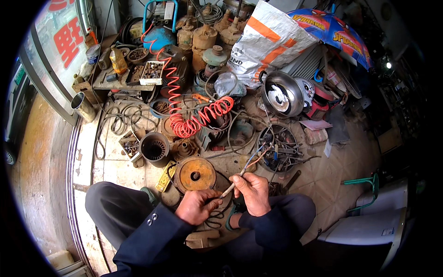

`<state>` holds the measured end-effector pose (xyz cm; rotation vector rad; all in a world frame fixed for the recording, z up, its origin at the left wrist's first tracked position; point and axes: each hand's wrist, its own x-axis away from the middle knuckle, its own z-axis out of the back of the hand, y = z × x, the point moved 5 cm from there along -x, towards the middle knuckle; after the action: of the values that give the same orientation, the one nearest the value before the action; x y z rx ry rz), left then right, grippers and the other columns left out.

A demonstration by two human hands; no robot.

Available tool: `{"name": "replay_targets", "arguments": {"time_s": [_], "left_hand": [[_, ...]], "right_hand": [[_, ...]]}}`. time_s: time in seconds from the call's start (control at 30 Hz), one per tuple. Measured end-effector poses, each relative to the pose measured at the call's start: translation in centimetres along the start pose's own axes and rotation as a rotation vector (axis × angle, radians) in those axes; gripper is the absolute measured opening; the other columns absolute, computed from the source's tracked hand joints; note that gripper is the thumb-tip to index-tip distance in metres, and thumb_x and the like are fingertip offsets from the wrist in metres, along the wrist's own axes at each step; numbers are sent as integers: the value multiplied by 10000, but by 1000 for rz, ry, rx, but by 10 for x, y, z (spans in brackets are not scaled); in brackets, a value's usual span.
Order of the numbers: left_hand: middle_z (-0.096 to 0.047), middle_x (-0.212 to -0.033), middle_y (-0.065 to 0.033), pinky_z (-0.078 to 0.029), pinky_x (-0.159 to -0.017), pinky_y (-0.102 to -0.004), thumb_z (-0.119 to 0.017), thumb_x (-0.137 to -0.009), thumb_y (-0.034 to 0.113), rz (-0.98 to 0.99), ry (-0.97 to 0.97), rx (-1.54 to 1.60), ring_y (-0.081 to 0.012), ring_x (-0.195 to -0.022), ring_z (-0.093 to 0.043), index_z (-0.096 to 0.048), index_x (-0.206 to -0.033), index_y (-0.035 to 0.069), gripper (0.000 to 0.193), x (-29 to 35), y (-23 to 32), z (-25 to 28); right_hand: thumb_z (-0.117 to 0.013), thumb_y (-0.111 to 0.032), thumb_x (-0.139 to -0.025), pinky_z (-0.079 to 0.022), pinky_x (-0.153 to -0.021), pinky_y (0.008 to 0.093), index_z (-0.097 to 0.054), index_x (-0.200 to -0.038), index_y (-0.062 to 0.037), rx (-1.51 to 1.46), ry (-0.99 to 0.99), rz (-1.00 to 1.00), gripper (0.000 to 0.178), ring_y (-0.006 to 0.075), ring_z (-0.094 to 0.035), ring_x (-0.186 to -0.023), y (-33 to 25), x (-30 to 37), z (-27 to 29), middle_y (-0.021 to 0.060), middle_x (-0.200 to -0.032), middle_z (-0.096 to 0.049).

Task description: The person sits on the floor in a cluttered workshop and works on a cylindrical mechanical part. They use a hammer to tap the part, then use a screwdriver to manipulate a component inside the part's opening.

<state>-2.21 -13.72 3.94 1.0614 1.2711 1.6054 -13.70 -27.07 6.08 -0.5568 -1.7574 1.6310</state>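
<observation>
A cable (228,189) with a pale, dirty sheath runs slantwise between my two hands. From its upper end fan out thin wires (251,160), one bluish and one orange-brown. My left hand (198,206) pinches the lower part of the cable. Higher up, near where the wires come out, my right hand (253,193) grips it between thumb and fingers. Just beyond my left hand lies a round, rusty motor housing (196,174) with a shaft stub in its centre. A dark loop of cable (214,220) hangs below my hands, partly hidden by them.
Beyond the wires stands a round tub of tools (279,147). A hollow motor stator (154,148) and a yellow block (165,177) are at left. Behind them lie a coiled red air hose (196,121), a steel pot (287,98) and a white sack (272,44). My knees flank the work.
</observation>
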Motion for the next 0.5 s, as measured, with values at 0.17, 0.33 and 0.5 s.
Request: {"name": "replay_targets", "arguments": {"time_s": [0.17,0.33,0.5], "left_hand": [[-703,-993,-80,-530,-819,-296,-681,-956,100,21,77,47,-119,-912,-637,-644,-1195,-43,281,0,-6,6],[-664,-1062,-22,-476,-876,-248,-693,-957,125,31,171,473,-88,-968,-585,-585,-1268,-45,371,-4,2,19],[-571,-789,41,-432,-657,-237,-681,-961,104,-9,264,461,-43,-752,-480,-651,-977,-3,113,-4,-3,22]], "right_hand": [[-677,-205,-974,-442,-587,257,-659,-881,59,267,-94,51,280,69,-551,-671,4,3,-8,29,-731,-588],[-675,-126,-935,-455,-609,324,-646,-896,61,455,-289,199,194,172,-607,-695,0,13,-36,102,-793,-606],[-709,-143,-890,-521,-702,384,-658,-986,40,649,-417,68,213,284,-686,-776,7,20,-50,168,-870,-674]]}}
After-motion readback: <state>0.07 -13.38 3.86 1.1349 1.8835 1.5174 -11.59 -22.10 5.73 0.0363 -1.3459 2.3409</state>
